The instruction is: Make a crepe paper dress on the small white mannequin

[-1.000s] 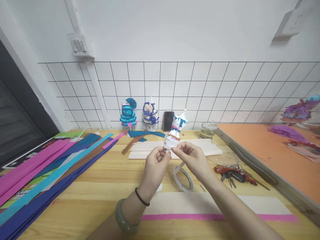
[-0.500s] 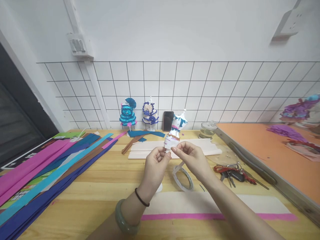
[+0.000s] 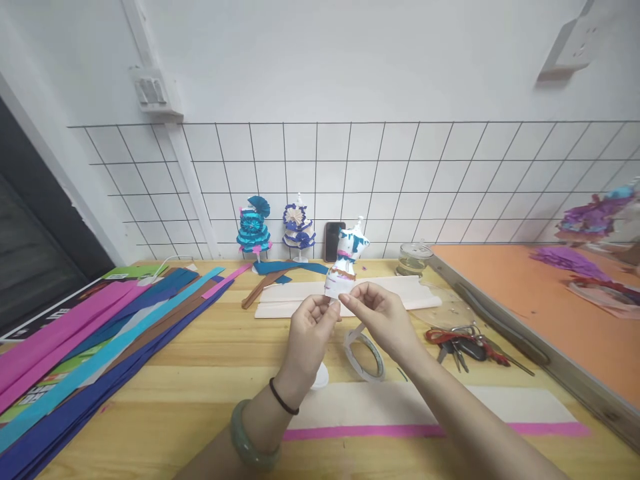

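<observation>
1. The left hand's (image 3: 306, 337) grip is closed, thumb and fingers pinching the lower end of a small white dress-form figure with teal, pink and brown paper scraps (image 3: 341, 283).
2. The right hand's (image 3: 383, 319) grip is pressed together at the figure's lower edge; exactly what it pinches is hidden.
3. The figure tilts slightly right, above the pale wooden surface (image 3: 200, 347).
4. At far left lie long pink, blue, turquoise and brown paper strips (image 3: 107, 357).
5. Behind stand a turquoise ruffled figure (image 3: 253, 230), a blue-and-cream ruffled figure (image 3: 299, 230) and a dark phone (image 3: 332, 243).
6. Below the hands is a white tape roll (image 3: 350, 360).
7. Rightward are a clear glass jar (image 3: 415, 260) and keys with a red cord (image 3: 469, 348).
</observation>
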The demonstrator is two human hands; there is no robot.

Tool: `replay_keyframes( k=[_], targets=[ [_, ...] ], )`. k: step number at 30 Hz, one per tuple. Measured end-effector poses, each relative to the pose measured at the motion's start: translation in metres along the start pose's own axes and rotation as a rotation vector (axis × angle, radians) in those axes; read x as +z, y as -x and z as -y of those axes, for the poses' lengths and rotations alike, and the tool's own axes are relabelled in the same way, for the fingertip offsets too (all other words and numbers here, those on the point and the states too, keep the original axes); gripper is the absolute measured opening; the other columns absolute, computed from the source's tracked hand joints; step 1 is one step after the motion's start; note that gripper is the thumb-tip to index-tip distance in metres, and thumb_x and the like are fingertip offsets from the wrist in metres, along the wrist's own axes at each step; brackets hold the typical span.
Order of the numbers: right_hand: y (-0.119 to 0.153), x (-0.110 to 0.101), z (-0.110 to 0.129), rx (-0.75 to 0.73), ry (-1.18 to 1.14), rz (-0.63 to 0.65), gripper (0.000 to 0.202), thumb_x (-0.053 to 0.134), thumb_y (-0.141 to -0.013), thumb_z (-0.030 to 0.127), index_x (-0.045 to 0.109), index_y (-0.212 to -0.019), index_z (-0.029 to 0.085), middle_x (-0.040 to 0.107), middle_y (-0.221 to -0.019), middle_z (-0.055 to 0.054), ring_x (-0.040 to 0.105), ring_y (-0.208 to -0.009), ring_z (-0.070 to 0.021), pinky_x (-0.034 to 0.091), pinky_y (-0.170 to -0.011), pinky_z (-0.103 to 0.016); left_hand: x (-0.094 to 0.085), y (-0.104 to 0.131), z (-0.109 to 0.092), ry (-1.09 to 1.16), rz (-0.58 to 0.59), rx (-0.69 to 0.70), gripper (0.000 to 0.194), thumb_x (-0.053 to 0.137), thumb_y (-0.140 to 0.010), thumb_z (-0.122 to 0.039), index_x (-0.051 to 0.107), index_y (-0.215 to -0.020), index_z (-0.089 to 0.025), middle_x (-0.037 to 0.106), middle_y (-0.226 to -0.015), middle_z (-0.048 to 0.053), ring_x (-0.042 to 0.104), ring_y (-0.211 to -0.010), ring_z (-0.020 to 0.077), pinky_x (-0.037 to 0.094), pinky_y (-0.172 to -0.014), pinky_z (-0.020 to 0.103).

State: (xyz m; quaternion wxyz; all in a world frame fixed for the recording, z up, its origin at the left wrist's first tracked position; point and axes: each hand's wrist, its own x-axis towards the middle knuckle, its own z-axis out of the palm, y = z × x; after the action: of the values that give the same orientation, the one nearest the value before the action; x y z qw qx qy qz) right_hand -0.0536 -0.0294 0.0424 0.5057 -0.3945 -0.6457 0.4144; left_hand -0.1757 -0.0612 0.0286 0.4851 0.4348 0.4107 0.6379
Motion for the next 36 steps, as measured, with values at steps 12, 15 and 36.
replay_keyframes(
  k=[12, 15, 36],
  targets=[
    [-0.002, 0.0, -0.001, 0.066, 0.012, -0.013, 0.033, 0.072, -0.064, 0.042, 0.055, -0.077, 0.017, 0.052, -0.061, 0.002, 0.048, -0.055, -0.0118, 0.037, -0.048, -0.023, -0.001, -0.001, 0.004, 0.001, -0.053, -0.041, 0.031, 0.064, -0.07, -0.044, 0.05, -0.069, -0.016, 0.047, -0.054, -0.006, 0.033, -0.042, 0.0039, 0.024, -0.042, 0.018],
    [-0.002, -0.002, -0.001, 0.069, 0.023, 0.021, 0.033, 0.07, -0.067, 0.039, 0.055, -0.087, 0.017, 0.05, -0.062, 0.003, 0.046, -0.055, -0.0115, 0.036, -0.048, -0.024, 0.0, 0.0, 0.003, -0.003, -0.039, -0.048, 0.03, 0.063, -0.071, -0.043, 0.05, -0.07, -0.016, 0.046, -0.054, -0.006, 0.032, -0.042, 0.004, 0.023, -0.041, 0.019],
    [0.0, -0.003, -0.004, -0.092, 0.197, 0.012, 0.055, 0.061, -0.077, 0.031, 0.042, -0.126, 0.016, 0.054, -0.068, 0.002, 0.054, -0.064, -0.0147, 0.043, -0.06, -0.028, -0.008, -0.003, 0.006, 0.092, 0.038, -0.121, 0.033, 0.055, -0.079, -0.045, 0.043, -0.069, -0.016, 0.045, -0.056, -0.006, 0.026, -0.039, 0.001, 0.016, -0.039, 0.018]
  ],
)
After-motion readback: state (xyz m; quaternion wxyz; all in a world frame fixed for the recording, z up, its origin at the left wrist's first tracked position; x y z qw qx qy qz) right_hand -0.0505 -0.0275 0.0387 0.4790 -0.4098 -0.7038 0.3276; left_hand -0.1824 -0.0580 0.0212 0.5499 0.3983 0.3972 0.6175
